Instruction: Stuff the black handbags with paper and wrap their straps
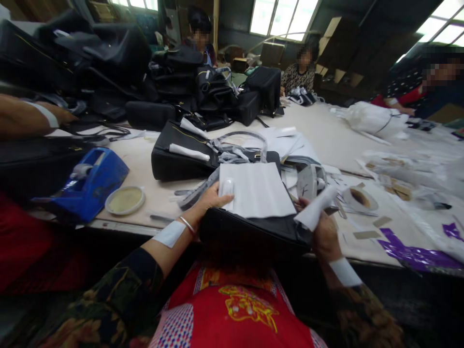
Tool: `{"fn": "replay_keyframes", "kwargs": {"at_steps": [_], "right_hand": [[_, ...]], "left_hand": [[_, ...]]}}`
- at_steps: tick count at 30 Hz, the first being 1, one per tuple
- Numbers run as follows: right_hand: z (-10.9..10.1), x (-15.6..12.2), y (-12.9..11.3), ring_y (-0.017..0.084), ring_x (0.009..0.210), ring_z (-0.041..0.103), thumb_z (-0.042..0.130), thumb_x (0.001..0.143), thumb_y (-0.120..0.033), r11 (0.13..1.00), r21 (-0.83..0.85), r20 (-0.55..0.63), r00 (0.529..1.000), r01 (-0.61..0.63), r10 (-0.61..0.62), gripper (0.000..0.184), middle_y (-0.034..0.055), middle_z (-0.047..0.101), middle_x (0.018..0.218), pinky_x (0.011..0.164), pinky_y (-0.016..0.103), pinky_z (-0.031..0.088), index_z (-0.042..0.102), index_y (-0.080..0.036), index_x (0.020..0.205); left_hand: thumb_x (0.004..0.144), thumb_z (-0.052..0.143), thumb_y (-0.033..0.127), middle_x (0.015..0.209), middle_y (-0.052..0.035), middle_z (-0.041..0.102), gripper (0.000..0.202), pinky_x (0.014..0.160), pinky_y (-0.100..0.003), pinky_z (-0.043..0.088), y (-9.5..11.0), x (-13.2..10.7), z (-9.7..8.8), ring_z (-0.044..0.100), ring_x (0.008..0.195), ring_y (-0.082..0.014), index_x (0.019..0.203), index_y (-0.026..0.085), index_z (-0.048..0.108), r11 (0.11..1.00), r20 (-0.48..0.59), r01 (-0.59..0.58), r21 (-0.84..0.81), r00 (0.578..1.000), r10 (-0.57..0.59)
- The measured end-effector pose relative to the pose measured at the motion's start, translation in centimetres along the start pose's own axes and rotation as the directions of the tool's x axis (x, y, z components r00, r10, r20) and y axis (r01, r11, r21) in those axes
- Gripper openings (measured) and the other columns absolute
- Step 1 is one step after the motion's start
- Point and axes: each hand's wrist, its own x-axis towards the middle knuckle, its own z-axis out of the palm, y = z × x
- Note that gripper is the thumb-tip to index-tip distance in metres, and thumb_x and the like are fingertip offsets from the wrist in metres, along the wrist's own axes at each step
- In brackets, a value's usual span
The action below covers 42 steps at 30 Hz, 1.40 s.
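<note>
A black handbag (250,238) lies tilted at the table's front edge, close to my body. On its upper face rests a white foam sheet (259,191). My left hand (210,199) grips the bag's left end, thumb pressed on the sheet and the other fingers mostly hidden. At the other end, my right hand (325,236) is closed around the bag's corner, beside a rolled piece of white foam (316,208). The roll partly covers those fingers. Just behind is another black handbag (181,157) with wrapped handles and white foam rolls on it.
To the left stand a blue tape dispenser (99,179) and a round shallow dish (125,200). On the right are a tape roll (359,199), purple plastic (416,251) and clear bags (409,179). Black bags (105,53) pile up behind. A co-worker's arm (32,116) reaches in at left.
</note>
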Motion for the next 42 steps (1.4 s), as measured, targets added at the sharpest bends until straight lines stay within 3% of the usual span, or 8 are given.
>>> {"fn": "replay_keyframes", "kwargs": {"at_steps": [3, 6, 9, 19, 23, 27, 34, 42], "right_hand": [[-1.6, -6.0, -1.0, 0.034, 0.122, 0.062, 0.021, 0.099, -0.063, 0.994, 0.112, 0.073, 0.997, 0.018, -0.026, 0.07, 0.0172, 0.066, 0.13, 0.101, 0.051, 0.052, 0.059, -0.018, 0.137], [-2.0, -8.6, -2.5, 0.035, 0.141, 0.043, 0.042, 0.094, -0.068, 0.99, 0.074, 0.187, 0.974, 0.119, -0.131, 0.076, 0.0139, 0.044, 0.155, 0.113, 0.055, 0.041, 0.038, -0.021, 0.153], [-2.2, -8.3, -4.0, 0.034, 0.144, 0.038, 0.07, 0.083, -0.056, 0.965, -0.12, 0.211, 0.955, 0.235, -0.207, 0.086, 0.0112, 0.04, 0.158, 0.118, 0.053, 0.033, 0.034, -0.024, 0.155], [-2.7, -6.8, -1.8, 0.037, 0.139, 0.045, 0.062, 0.085, -0.062, 0.944, -0.208, 0.21, 0.954, 0.257, -0.214, 0.085, 0.0186, 0.046, 0.152, 0.116, 0.056, 0.035, 0.038, -0.016, 0.153], [-1.6, -7.3, -2.6, 0.037, 0.141, 0.042, 0.061, 0.088, -0.058, 0.899, -0.224, 0.176, 0.923, 0.376, -0.342, 0.084, 0.0193, 0.042, 0.154, 0.116, 0.056, 0.036, 0.033, -0.015, 0.154], [-0.4, -7.6, -3.1, 0.038, 0.143, 0.039, 0.066, 0.085, -0.057, 0.834, -0.292, 0.21, 0.882, 0.469, -0.423, 0.093, 0.0227, 0.04, 0.155, 0.116, 0.057, 0.037, 0.027, -0.012, 0.156], [1.3, -7.3, -1.6, 0.039, 0.134, 0.051, 0.067, 0.081, -0.064, 0.881, -0.261, 0.205, 0.915, 0.394, -0.348, 0.094, 0.027, 0.053, 0.143, 0.111, 0.056, 0.044, 0.04, -0.005, 0.149], [1.7, -8.3, -1.4, 0.037, 0.132, 0.053, 0.069, 0.081, -0.062, 0.945, -0.143, 0.193, 0.945, 0.294, -0.265, 0.091, 0.0211, 0.055, 0.143, 0.111, 0.054, 0.044, 0.039, -0.012, 0.151]], "left_hand": [[0.068, 0.077, 0.055, 0.107, -0.0096, 0.073, 0.076, 0.079, -0.035, 0.057, 0.1, -0.7, 0.4, 0.07, 0.093, -0.0267, 0.129, 0.015, 0.056, 0.999, -0.041, 0.0, -0.043, 0.999, -0.002], [0.069, 0.076, 0.054, 0.108, -0.0101, 0.072, 0.075, 0.078, -0.035, 0.056, 0.4, -2.4, 1.2, 0.07, 0.091, -0.0258, 0.129, 0.015, 0.055, 0.999, -0.098, 0.0, -0.044, 0.995, -0.004], [0.071, 0.075, 0.054, 0.112, -0.0127, 0.071, 0.073, 0.081, -0.035, 0.055, 0.5, -4.5, 2.0, 0.069, 0.095, -0.0273, 0.128, 0.013, 0.055, 1.0, -0.165, 0.006, -0.003, 0.986, -0.006], [0.068, 0.077, 0.057, 0.092, -0.0133, 0.072, 0.058, 0.094, -0.047, 0.049, 6.1, -6.8, -0.6, 0.066, 0.097, -0.0357, 0.105, 0.014, 0.07, 0.941, -0.243, -0.039, 0.336, 0.962, 0.127], [0.084, 0.066, 0.05, 0.132, -0.0152, 0.062, 0.058, 0.106, -0.043, 0.043, 9.5, -10.5, -0.3, 0.057, 0.123, -0.0321, 0.132, 0.018, 0.059, 0.675, 0.102, -0.514, 0.53, 0.828, 0.551], [0.082, 0.073, 0.049, 0.115, -0.0136, 0.069, 0.051, 0.097, -0.044, 0.046, 9.1, -13.0, 1.1, 0.063, 0.107, -0.03, 0.122, 0.019, 0.064, 0.368, 0.49, -0.696, 0.616, 0.705, 0.512], [0.091, 0.062, 0.046, 0.101, -0.0117, 0.067, 0.033, 0.078, -0.042, 0.045, 5.3, -14.2, 2.9, 0.06, 0.092, -0.0281, 0.104, 0.015, 0.061, 0.156, 0.341, -0.498, 0.853, 0.758, 0.556], [0.091, 0.064, 0.044, 0.097, -0.01, 0.067, 0.03, 0.078, -0.043, 0.046, 5.1, -15.4, 3.0, 0.061, 0.089, -0.0274, 0.099, 0.016, 0.061, 0.186, 0.295, -0.478, 0.858, 0.756, 0.585]]}}
